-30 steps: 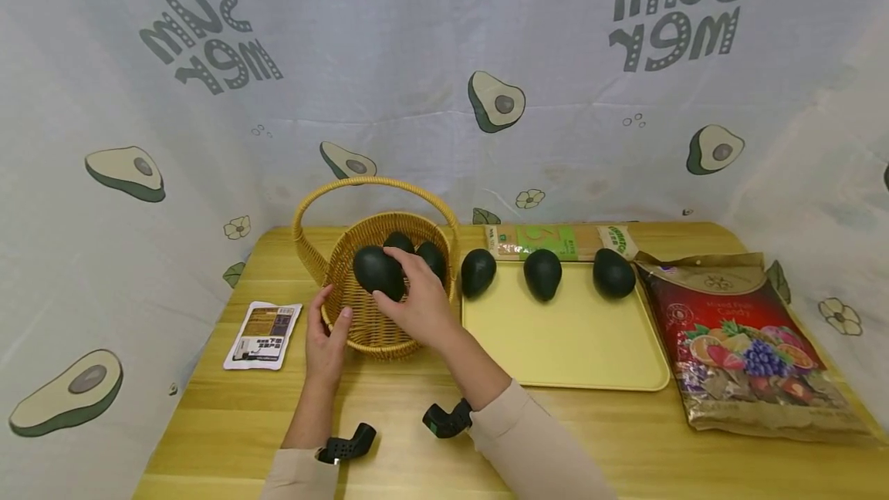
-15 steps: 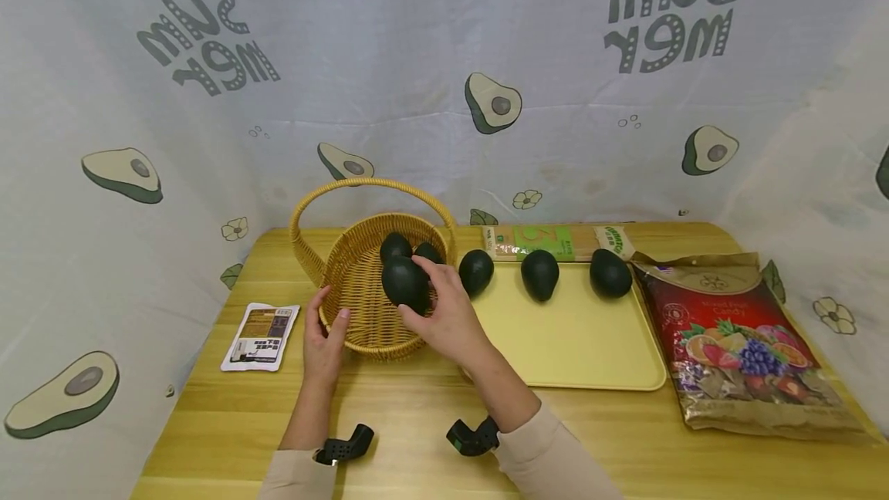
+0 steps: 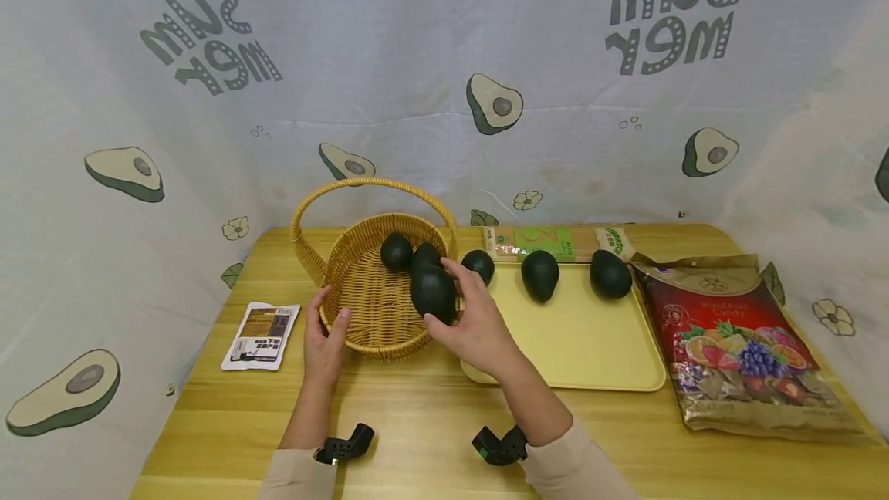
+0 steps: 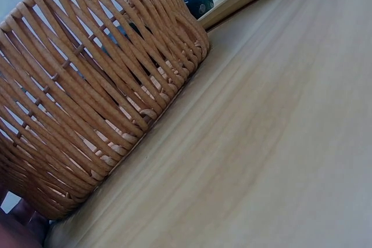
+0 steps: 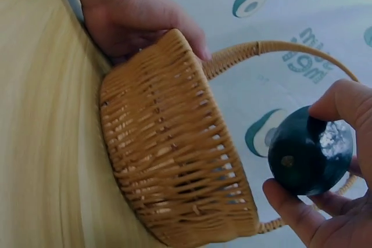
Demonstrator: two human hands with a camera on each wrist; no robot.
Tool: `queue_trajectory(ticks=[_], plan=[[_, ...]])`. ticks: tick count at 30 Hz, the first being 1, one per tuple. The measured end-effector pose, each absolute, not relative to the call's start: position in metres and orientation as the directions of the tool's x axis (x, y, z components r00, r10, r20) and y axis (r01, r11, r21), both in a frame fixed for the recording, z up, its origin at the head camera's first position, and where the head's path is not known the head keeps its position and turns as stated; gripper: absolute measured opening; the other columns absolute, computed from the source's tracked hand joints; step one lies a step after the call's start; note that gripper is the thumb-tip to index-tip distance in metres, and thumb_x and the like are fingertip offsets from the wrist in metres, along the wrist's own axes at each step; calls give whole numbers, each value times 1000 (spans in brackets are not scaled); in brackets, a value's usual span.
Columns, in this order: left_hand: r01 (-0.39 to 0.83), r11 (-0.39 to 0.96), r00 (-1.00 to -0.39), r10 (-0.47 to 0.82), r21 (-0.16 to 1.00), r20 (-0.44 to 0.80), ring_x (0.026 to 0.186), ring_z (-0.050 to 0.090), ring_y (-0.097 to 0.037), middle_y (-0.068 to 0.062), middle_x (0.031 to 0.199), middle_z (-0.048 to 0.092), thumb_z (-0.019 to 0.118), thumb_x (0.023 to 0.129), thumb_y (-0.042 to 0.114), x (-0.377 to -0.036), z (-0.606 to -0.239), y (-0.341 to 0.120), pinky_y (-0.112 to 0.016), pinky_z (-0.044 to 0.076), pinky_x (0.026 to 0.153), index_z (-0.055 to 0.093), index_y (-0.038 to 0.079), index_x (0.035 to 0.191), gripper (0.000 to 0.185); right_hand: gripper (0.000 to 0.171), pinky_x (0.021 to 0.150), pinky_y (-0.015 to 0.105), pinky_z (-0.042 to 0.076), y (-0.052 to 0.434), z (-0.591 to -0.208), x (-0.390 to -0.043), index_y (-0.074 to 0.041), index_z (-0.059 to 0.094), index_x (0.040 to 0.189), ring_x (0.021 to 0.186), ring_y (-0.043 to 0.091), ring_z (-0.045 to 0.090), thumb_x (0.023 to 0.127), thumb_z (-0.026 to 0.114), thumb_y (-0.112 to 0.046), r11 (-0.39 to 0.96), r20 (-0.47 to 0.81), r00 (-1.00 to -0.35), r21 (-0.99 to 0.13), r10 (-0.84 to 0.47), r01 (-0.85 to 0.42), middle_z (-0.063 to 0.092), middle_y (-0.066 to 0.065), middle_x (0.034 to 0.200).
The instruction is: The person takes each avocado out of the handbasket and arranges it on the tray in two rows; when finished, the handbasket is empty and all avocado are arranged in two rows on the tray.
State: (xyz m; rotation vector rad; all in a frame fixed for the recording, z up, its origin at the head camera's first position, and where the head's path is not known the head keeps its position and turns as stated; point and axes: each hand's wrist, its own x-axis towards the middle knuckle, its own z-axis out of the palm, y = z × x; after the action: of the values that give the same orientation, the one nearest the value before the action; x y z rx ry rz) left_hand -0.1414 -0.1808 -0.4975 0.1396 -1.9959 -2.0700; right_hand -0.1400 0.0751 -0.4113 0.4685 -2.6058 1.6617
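A dark green avocado [image 3: 432, 293] is pinched between the thumb and fingers of my right hand [image 3: 479, 322], above the right side of a yellow wicker basket [image 3: 368, 319]. The right wrist view shows the held avocado [image 5: 311, 152] higher than the basket's rim. My left hand [image 3: 325, 342] holds the basket at its near left side, thumb at the rim; that hand [image 5: 136, 18] also appears in the right wrist view. Two avocados lie inside the basket, one dark and round [image 3: 397, 251], the other [image 3: 425, 255] partly hidden behind the held one.
Right of the basket, a yellow tray [image 3: 597, 353] bears three avocados [image 3: 540, 275] along its far side. Behind it lies a long noodle-like packet [image 3: 549, 242]. A big red and gold candy bag [image 3: 746, 353] is at the right, a small pouch [image 3: 260, 336] at the left.
My right hand has carried the avocado rightward, from over the basket's middle to its right side. The avocados in the basket show more fully. My left hand has stayed at the basket.
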Motion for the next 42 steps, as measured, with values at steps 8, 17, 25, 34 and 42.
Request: queue_trajectory(ticks=[8,17,25,34,42], plan=[[119,-18,-958,-265,993,110,141,39,-32,-18,157,35,53,104,11,-142,-498,-180,-10,39,100,33,7,155,55,79,80,38,56,100,-409,-139,-25,41,154,114,32,58,86,80,-24,461,105,-964,-862,-245,-211,41,13,142],[124,-11,-958,-263,992,117,141,39,-34,-20,157,36,53,104,11,-141,-499,-182,-10,39,99,31,5,155,56,78,78,38,60,124,-416,-150,-13,38,152,123,42,54,87,80,-20,454,2,-967,-883,-254,-121,41,18,148],[132,-6,-957,-260,991,126,142,39,-35,-22,158,34,53,104,12,-141,-499,-181,-9,39,99,31,4,155,56,82,76,37,59,141,-416,-154,-18,37,155,116,40,62,87,81,-30,526,-91,-962,-849,-257,-60,40,19,155],[120,-15,-962,-251,993,112,144,37,-32,-18,159,34,53,105,12,-142,-498,-182,-10,37,101,30,6,156,56,80,78,40,54,147,-422,-158,-13,44,150,102,29,63,84,82,-40,636,-172,-937,-769,-303,-64,50,22,145],[119,0,-959,-259,993,115,145,36,-32,-16,158,34,52,104,12,-142,-499,-181,-9,36,103,33,8,155,55,77,78,38,51,148,-430,-160,-11,49,142,95,23,62,81,84,-41,678,-220,-914,-731,-340,-76,62,18,122]])
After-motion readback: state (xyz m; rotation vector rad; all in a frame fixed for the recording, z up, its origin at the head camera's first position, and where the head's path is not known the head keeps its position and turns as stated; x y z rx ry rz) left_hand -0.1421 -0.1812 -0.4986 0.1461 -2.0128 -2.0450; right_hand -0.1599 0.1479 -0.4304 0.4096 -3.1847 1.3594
